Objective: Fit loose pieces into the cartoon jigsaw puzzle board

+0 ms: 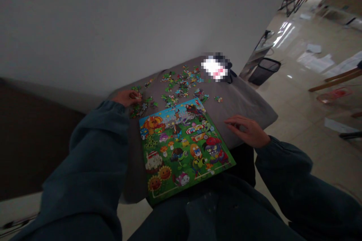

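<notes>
Head view, first entry. What's in the left hand [126, 98]?

Looks like a small jigsaw piece [138, 96], pinched at the fingertips. Narrow grip, held just above a heap of loose pieces [138, 108].

And the right hand [246, 131]?

Wide grip, fingers loosely curved, nothing held. It sits just beside the right edge of the picture board [183, 150].

Board details?

Colourful cartoon garden scene with sunflowers, lying flat on a grey cushion [246, 99], its near edge against the person's dark trousers [215, 214].

Other pieces?

Mostly green clusters [181, 84], scattered on the cushion beyond the board. A dark bundle [226, 68] at the far corner, partly blurred out.

Further out?

White wall [98, 26] behind the cushion. To the right, a black mesh wastebasket [264, 70] on a tiled floor [296, 94], loose papers [315, 60] and wooden chair legs [336, 80].
</notes>
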### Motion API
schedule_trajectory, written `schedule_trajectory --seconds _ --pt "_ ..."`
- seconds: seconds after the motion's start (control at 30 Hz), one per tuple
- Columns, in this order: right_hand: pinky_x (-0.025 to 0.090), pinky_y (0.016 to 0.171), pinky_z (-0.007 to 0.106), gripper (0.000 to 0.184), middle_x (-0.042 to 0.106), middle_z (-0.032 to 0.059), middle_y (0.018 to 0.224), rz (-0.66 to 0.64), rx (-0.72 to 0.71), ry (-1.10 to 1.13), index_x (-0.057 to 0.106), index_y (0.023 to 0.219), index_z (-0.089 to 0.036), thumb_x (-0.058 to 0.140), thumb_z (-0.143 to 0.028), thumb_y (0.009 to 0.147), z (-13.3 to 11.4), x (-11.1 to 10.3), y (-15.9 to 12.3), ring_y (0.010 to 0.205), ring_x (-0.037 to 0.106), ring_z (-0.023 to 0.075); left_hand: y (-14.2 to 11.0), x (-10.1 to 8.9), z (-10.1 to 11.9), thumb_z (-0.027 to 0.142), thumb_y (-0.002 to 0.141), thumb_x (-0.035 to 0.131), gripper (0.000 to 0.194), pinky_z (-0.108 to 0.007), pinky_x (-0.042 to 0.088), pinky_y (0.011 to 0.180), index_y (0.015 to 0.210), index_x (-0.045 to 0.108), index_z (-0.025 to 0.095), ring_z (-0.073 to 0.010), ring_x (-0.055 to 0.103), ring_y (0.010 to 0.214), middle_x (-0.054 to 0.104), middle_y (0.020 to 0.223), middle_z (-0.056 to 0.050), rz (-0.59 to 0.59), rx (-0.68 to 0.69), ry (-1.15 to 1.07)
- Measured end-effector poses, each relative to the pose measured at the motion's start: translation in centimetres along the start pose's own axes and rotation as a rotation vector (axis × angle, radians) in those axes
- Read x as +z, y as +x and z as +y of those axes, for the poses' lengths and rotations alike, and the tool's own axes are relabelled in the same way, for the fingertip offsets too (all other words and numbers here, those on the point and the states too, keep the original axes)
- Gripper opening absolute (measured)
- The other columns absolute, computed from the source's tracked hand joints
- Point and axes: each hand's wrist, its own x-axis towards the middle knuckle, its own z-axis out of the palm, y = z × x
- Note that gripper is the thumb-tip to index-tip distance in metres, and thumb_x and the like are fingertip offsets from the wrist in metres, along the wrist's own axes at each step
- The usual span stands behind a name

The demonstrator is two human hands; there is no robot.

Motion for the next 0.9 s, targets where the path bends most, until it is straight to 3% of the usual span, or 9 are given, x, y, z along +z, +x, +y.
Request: schedule_trajectory --seconds 0.13,0.23,0.33,0.4,0.5,0.57,0.67,0.8,0.9 --pt "0.057 0.07 0.029 0.02 0.073 0.0088 0.102 0.034 -0.027 0.042 0.073 0.107 -0.019 0.058 -0.026 0.095 -2.8 -1.1 -1.0 0.074 0.066 0.0151 -4.5 -0.9 0.8 0.034 0.075 0.077 0.033 -0.006 0.041 0.055 0.086 0.068 0.005 -0.0007 0.059 0.053 0.066 0.064 0.01 0.138 0.063 -0.018" --pt "0.057 0.079 0.027 0.02 0.073 0.0064 0.105 0.039 -0.03 0.134 0.071 0.111 -0.022 0.059 -0.02 0.094 -6.7 -0.7 -2.2 0.09 0.07 0.0162 -11.3 0.1 2.1 0.038 0.077 0.077 0.036 -0.014 0.05 0.056 0.095 0.068 0.008 -0.0064 0.064 0.057 0.071 0.068 0.004 0.219 0.112 -0.089" --pt "0.057 0.076 0.024 0.027 0.073 0.0045 0.106 -0.002 -0.03 0.319 0.066 0.12 -0.024 0.06 -0.019 0.094 -11.2 1.7 -2.8 0.084 0.069 0.0126 -20.0 3.4 4.0 0.047 0.073 0.08 0.039 -0.024 0.056 0.051 0.091 0.069 0.014 -0.0149 0.066 0.052 0.07 0.062 -0.001 0.167 0.173 -0.222" --pt "0.058 0.075 0.024 0.035 0.073 0.0041 0.103 -0.049 -0.047 0.459 0.062 0.126 -0.023 0.065 -0.02 0.092 -13.7 4.2 -2.9 0.078 0.069 0.0117 -25.3 6.4 5.3 0.045 0.077 0.077 0.031 -0.025 0.056 0.048 0.088 0.068 0.017 -0.0167 0.066 0.05 0.07 0.06 -0.001 0.099 0.167 -0.345" --pt "0.057 0.075 0.025 0.028 0.073 0.0052 0.099 -0.074 -0.04 0.622 0.065 0.12 -0.02 0.065 -0.02 0.092 -16.0 7.6 -2.8 0.08 0.069 0.0125 -30.7 10.9 6.4 0.037 0.08 0.074 0.021 -0.023 0.056 0.048 0.087 0.066 0.02 -0.0168 0.069 0.055 0.072 0.067 -0.002 0.041 0.087 -0.459" --pt "0.056 0.073 0.024 0.016 0.074 0.0042 0.091 -0.077 -0.023 0.642 0.07 0.107 -0.02 0.064 -0.018 0.093 -16.5 9.0 -2.7 0.08 0.07 0.0127 -32.7 13.2 6.4 0.035 0.081 0.073 0.018 -0.022 0.057 0.051 0.086 0.065 0.02 -0.0164 0.071 0.058 0.072 0.069 -0.002 0.063 0.033 -0.534" --pt "0.054 0.07 0.024 0.011 0.072 0.0035 0.086 -0.09 0.002 0.591 0.072 0.096 -0.02 0.063 -0.017 0.092 -16.7 10.0 -2.7 0.077 0.068 0.0127 -34.3 15.3 5.6 0.035 0.08 0.074 0.019 -0.022 0.058 0.054 0.085 0.063 0.02 -0.0165 0.072 0.061 0.074 0.074 -0.003 0.126 -0.038 -0.631" --pt "0.056 0.069 0.025 0.02 0.067 0.0058 0.091 -0.118 0.059 0.605 0.07 0.107 -0.017 0.067 -0.019 0.088 -16.7 10.7 -3.1 0.078 0.067 0.0138 -35.5 16.2 4.9 0.035 0.081 0.074 0.02 -0.021 0.059 0.056 0.086 0.062 0.02 -0.0159 0.072 0.063 0.074 0.075 -0.002 0.209 -0.074 -0.675" --pt "0.057 0.071 0.025 0.015 0.069 0.006 0.092 -0.197 0.082 0.635 0.072 0.102 -0.017 0.066 -0.021 0.089 -16.6 11.2 -3.1 0.079 0.068 0.0142 -36.1 15.8 4.4 0.035 0.083 0.073 0.018 -0.02 0.058 0.057 0.087 0.063 0.02 -0.0151 0.072 0.062 0.074 0.074 -0.001 0.161 -0.051 -0.687"
